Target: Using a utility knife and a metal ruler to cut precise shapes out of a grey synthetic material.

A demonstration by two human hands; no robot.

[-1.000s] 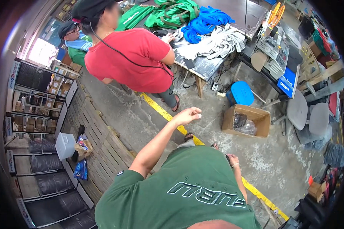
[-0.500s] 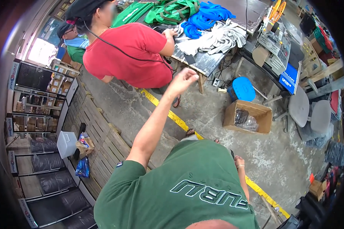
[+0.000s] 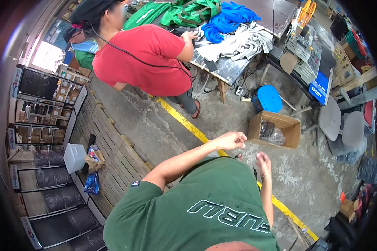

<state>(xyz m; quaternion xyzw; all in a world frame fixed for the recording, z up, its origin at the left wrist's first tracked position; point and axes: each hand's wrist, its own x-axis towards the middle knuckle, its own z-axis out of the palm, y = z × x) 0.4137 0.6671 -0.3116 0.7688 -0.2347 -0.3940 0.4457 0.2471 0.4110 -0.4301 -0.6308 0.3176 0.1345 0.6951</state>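
I stand on a concrete floor in a green T-shirt. My left arm reaches forward across my chest. My left hand (image 3: 232, 140) hangs in the air with its fingers loosely curled and nothing visible in it. My right hand (image 3: 262, 160) is raised in front of my belly, slightly blurred, fingers apart and empty, with a thin bracelet at the wrist. Both hands hover above the floor just short of an open cardboard box (image 3: 280, 125) that holds a clear plastic bag (image 3: 270, 132).
A person in a red shirt (image 3: 144, 58) works at a dark table (image 3: 232, 69) piled with green, blue and white fabric. A yellow floor line (image 3: 184, 121), a blue stool (image 3: 269, 98), grey chairs (image 3: 341, 123), wooden pallets (image 3: 113, 154) and shelves (image 3: 37, 125) surround me.
My left hand rose toward the table half a second ago, then dropped back and now sits lower, near the box. My right hand has come up beside it.
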